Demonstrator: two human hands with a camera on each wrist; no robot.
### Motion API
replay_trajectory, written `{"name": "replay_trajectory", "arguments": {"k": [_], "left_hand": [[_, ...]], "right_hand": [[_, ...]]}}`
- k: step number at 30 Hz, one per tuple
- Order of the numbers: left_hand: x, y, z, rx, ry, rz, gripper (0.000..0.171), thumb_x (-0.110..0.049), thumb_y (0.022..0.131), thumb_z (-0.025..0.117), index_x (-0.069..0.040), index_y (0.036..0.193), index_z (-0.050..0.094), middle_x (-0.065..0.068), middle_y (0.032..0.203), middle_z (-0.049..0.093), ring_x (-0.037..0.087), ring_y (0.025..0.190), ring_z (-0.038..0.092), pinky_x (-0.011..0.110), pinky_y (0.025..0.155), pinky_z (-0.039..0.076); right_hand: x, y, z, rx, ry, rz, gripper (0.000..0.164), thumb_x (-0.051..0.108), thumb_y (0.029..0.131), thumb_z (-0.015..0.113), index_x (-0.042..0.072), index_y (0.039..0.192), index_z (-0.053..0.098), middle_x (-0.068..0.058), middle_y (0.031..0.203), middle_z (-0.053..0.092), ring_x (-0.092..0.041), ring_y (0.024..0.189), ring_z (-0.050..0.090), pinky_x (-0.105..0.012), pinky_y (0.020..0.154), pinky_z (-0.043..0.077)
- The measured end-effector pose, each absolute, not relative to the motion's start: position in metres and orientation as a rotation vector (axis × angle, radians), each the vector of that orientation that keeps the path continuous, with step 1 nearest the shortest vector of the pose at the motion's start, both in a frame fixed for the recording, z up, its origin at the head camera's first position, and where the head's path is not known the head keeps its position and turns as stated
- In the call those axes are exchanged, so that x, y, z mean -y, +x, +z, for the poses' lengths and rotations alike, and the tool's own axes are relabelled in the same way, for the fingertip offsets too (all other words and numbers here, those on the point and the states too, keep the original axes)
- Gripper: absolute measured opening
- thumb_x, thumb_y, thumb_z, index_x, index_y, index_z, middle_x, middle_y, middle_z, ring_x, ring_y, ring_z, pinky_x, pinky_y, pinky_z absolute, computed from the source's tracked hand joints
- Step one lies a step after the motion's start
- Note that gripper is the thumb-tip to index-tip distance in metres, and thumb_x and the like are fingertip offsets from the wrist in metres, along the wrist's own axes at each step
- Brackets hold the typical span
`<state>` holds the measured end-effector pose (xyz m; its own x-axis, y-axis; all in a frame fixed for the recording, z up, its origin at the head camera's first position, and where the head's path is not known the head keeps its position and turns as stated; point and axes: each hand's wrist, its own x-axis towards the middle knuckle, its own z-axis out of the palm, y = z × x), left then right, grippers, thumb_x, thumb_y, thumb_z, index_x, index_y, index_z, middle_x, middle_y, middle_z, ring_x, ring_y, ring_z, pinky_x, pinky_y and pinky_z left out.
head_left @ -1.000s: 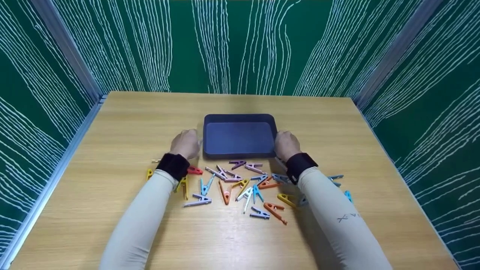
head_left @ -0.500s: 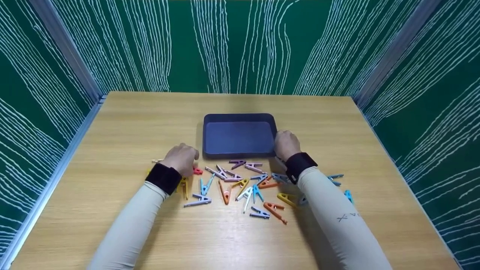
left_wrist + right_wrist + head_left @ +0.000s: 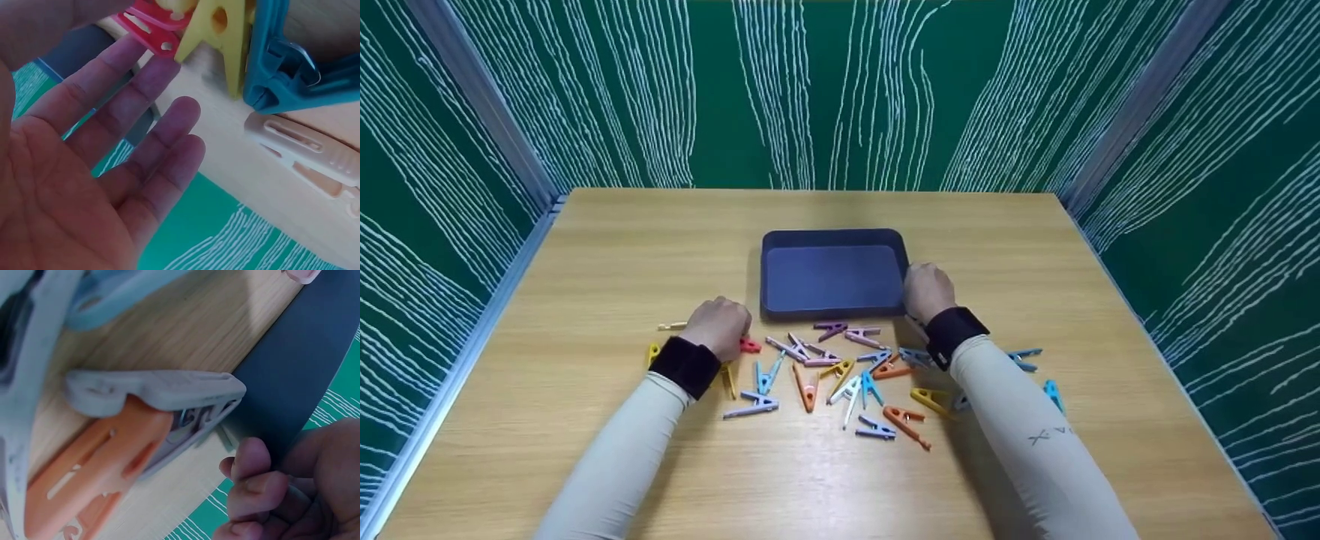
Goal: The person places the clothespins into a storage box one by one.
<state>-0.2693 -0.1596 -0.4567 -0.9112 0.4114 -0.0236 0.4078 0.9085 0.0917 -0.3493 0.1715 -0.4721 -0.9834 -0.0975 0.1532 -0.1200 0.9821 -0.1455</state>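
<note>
Left wrist view: red clip's right at the left hand's fingertips, can't tell if pinched; right hand grips the tray.

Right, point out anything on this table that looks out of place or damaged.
Nothing looks plainly damaged or spilled. The clips lie jumbled across the table, pointing every which way; in the right wrist view, an orange clip overlaps a grey clip, so those two may be tangled.
</note>
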Motion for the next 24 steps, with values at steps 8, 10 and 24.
{"name": "replay_trajectory", "arguments": {"k": [8, 10, 24], "left_hand": [[0.163, -0.273, -0.461, -3.061, 0.726, 0.191, 0.020, 0.003, 0.056, 0.057, -0.016, 0.053, 0.055, -0.005, 0.055, 0.049, 0.019, 0.059, 0.046, 0.034, 0.056, 0.036], [0.164, -0.274, -0.461, -3.053, 0.718, 0.225, 0.015, -0.001, 0.058, 0.062, -0.016, 0.056, 0.058, -0.005, 0.057, 0.050, 0.019, 0.061, 0.047, 0.034, 0.058, 0.037], [0.151, -0.284, -0.436, -3.045, 0.549, 0.508, 0.010, -0.026, 0.064, 0.067, -0.019, 0.070, 0.062, -0.004, 0.066, 0.054, 0.017, 0.061, 0.049, 0.030, 0.054, 0.037]], "right_hand": [[-0.173, -0.349, -0.472, 2.968, 0.170, 0.208, 0.018, 0.004, 0.077, 0.046, -0.004, 0.078, 0.062, -0.022, 0.077, 0.060, -0.036, 0.068, 0.059, -0.045, 0.056, 0.047], [-0.172, -0.349, -0.471, 2.973, 0.159, 0.207, 0.018, 0.004, 0.077, 0.046, -0.004, 0.078, 0.062, -0.022, 0.077, 0.060, -0.036, 0.068, 0.059, -0.045, 0.057, 0.047], [-0.170, -0.347, -0.472, 2.939, 0.164, 0.225, 0.019, 0.003, 0.078, 0.046, -0.004, 0.080, 0.063, -0.022, 0.079, 0.061, -0.036, 0.070, 0.059, -0.046, 0.058, 0.047]]}}
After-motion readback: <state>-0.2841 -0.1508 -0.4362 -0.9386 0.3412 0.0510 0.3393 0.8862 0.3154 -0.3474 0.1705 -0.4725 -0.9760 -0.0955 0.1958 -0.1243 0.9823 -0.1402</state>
